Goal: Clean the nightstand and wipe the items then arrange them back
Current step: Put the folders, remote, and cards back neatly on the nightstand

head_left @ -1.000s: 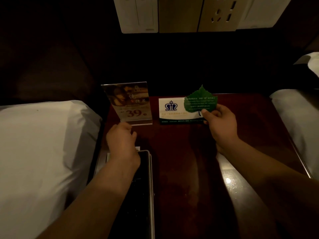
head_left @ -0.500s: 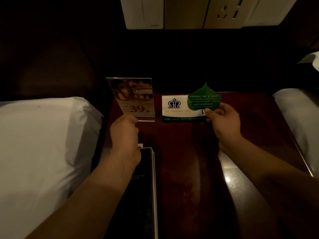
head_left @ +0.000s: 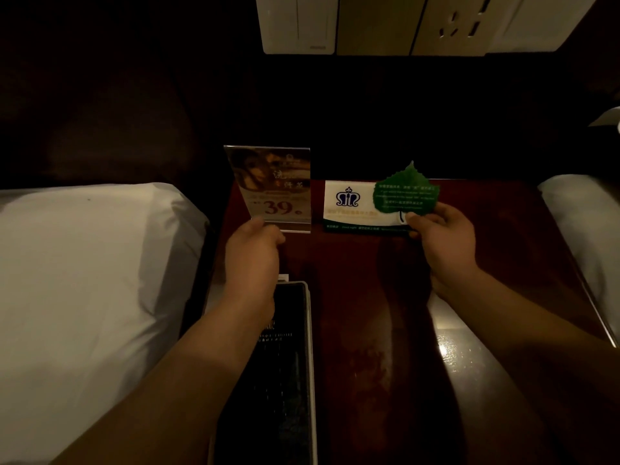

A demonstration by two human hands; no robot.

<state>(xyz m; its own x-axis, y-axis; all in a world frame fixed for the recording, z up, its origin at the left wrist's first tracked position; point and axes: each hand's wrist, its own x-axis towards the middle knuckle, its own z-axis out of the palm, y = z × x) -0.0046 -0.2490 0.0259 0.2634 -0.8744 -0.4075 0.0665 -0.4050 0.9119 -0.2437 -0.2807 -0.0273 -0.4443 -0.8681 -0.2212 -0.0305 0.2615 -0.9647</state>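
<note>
On the dark red nightstand (head_left: 369,313) a clear acrylic sign stand (head_left: 273,187) with a "39" advert stands upright at the back left. My left hand (head_left: 253,253) grips its lower left corner. A white tent card (head_left: 349,206) with a blue crest stands at the back middle. My right hand (head_left: 443,236) pinches the stem of a green leaf-shaped card (head_left: 406,194), held upright in front of the tent card's right half.
A black folder with a pale rim (head_left: 285,370) lies at the nightstand's front left, under my left forearm. White bedding (head_left: 84,280) borders the left side, another bed (head_left: 583,229) the right. Wall switches and a socket panel (head_left: 402,21) hang above.
The left hand has moved forward onto the sign stand's lower corner. The sign stand stands a little more upright. The right hand keeps the leaf card at the tent card.
</note>
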